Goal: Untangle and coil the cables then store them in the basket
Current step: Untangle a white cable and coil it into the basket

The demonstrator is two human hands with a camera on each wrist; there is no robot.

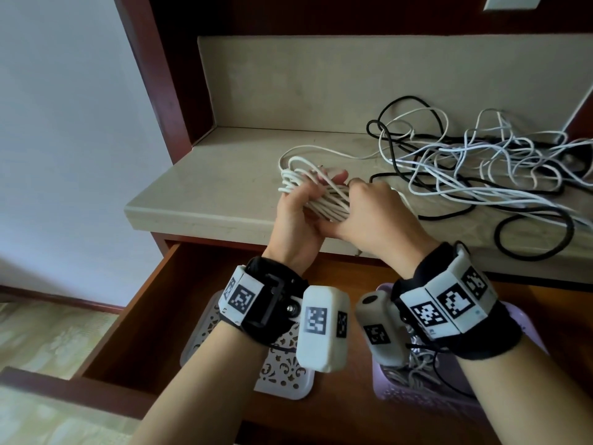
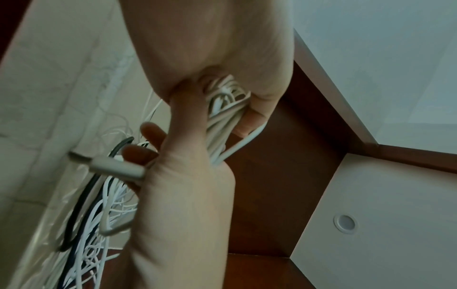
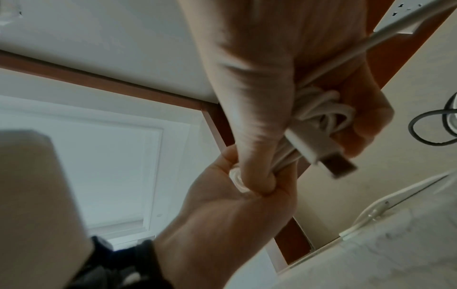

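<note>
A coiled white cable [image 1: 325,202] is held over the stone shelf's front edge by both hands. My left hand [image 1: 298,207] grips the coil's left end, fingers curled round the loops [image 2: 222,121]. My right hand [image 1: 375,213] wraps the coil's right end [image 3: 321,113] and also holds its white USB plug [image 3: 319,150], seen too in the left wrist view [image 2: 116,166]. A tangle of white and black cables [image 1: 481,175] lies on the shelf to the right; one white strand runs from it to the coil. The purple basket [image 1: 417,399] sits in the open drawer below my right wrist, with cables inside.
A white perforated basket [image 1: 279,377] sits in the open wooden drawer [image 1: 154,316] under my left wrist. The stone shelf [image 1: 208,187] has a back wall and a dark wooden side panel [image 1: 167,91] on the left. A black cable loops near the shelf's front right edge.
</note>
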